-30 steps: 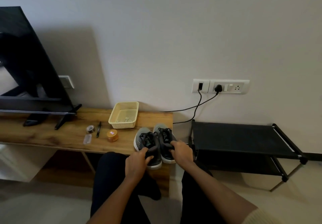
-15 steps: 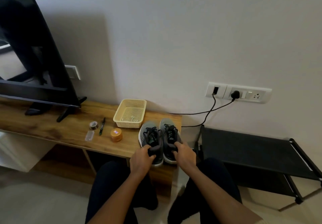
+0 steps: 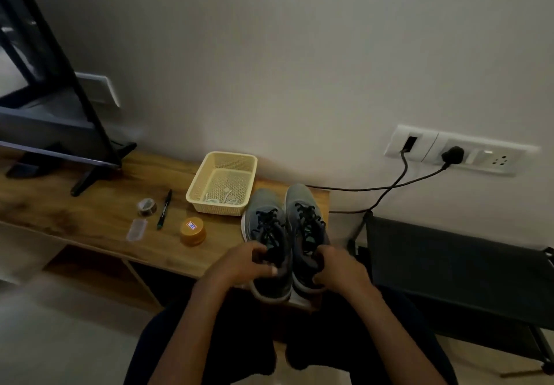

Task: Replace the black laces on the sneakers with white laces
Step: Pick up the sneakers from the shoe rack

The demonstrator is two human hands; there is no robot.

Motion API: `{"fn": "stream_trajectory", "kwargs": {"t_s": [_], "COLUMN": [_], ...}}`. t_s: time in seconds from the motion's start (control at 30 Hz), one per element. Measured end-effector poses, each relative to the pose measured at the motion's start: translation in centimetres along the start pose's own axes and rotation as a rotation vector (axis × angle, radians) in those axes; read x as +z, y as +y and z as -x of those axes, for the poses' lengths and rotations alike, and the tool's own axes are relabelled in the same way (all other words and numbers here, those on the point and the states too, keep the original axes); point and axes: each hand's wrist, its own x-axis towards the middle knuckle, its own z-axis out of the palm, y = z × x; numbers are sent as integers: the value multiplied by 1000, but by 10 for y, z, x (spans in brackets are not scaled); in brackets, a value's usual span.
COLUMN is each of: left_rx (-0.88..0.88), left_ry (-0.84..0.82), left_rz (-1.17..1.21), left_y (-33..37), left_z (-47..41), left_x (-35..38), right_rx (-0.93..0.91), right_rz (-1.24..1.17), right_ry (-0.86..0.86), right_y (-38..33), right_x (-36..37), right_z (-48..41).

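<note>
Wooden shelf against a pale wall, and both grey sneakers sit at its right end, black laces untouched. Left hand and right hand each clutch a heel. White laces wait in the basket at ten o'clock. Unlacing should come next.

Both forearms are bare from the wrists to the lower edge of the picture, with no sleeve, watch or bracelet showing on them. The left hand and the right hand carry no rings or gloves, and a pale thumbnail shows on the left one. The legs are covered by dark, plain trousers.
</note>
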Motion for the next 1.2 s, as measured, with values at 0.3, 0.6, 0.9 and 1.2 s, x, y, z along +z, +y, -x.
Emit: {"fn": "stream_trajectory", "kwargs": {"t_s": [0.3, 0.6, 0.9, 1.2], "left_rx": [45, -24, -39, 150], "left_ry": [576, 101, 260, 656], "left_rz": [258, 431, 983, 1547], "left_y": [-16, -26, -13, -18], "left_z": [-51, -55, -46, -41], "left_x": [-12, -25, -33, -54], "right_rx": [-399, -487, -413, -195], "right_rz": [-209, 24, -621, -1365], "right_ry": [128, -46, 80, 348], "right_y": [-41, -32, -24, -33], "right_x": [-35, -31, -26, -38], "right_z": [-76, -85, -87, -82]}}
